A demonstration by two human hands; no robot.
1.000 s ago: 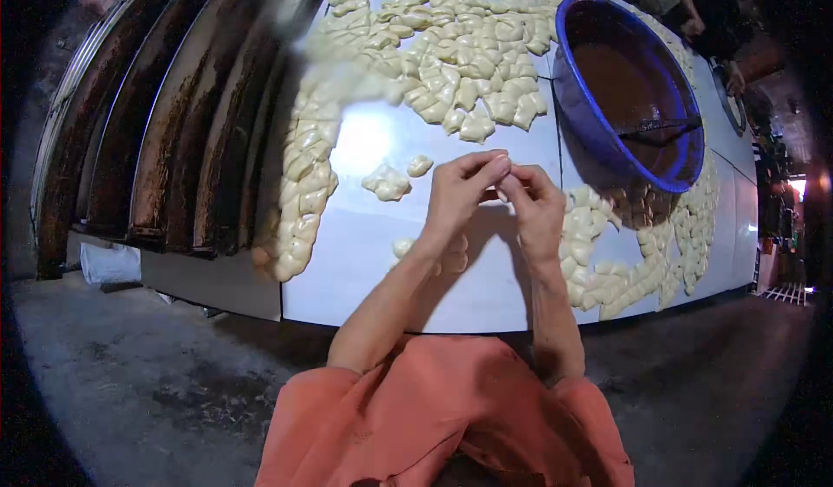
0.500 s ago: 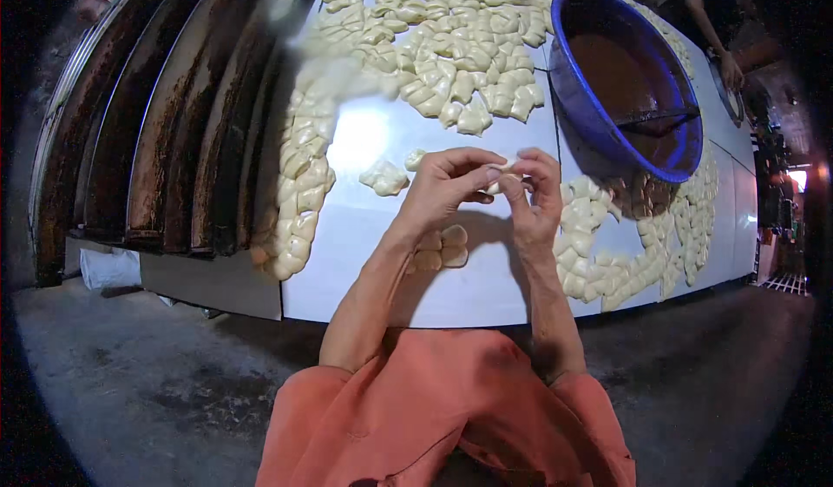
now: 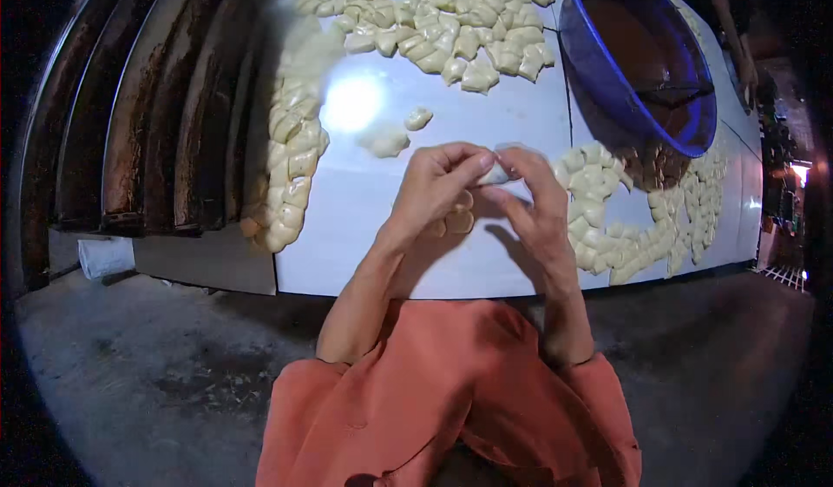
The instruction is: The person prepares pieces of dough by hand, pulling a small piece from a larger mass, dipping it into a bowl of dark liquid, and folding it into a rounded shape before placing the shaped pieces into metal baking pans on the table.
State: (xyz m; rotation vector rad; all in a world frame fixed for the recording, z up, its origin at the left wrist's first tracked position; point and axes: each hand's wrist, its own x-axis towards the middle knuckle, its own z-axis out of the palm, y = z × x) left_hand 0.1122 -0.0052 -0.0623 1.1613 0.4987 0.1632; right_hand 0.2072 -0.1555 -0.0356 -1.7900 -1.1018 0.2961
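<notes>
Over the white table (image 3: 364, 227) my left hand (image 3: 434, 187) and my right hand (image 3: 542, 200) meet, fingertips pinched together on one small pale dough piece (image 3: 496, 174). Below my left hand lie two or three flat dough pieces (image 3: 455, 222) on the table. Folded pale dough pieces (image 3: 599, 227) are heaped just right of my right hand, and many more (image 3: 434, 27) cover the far part of the table. A blue basin (image 3: 638, 53) with brown filling and a utensil in it stands at the upper right.
Another row of dough pieces (image 3: 291, 157) lines the table's left edge. Dark rusty corrugated metal (image 3: 147, 122) runs along the left. Grey concrete floor (image 3: 130, 374) lies below. Another person's arm (image 3: 737, 40) shows at the upper right.
My hands have stayed together on the dough piece, working it with the fingertips. The view has shifted closer to the table.
</notes>
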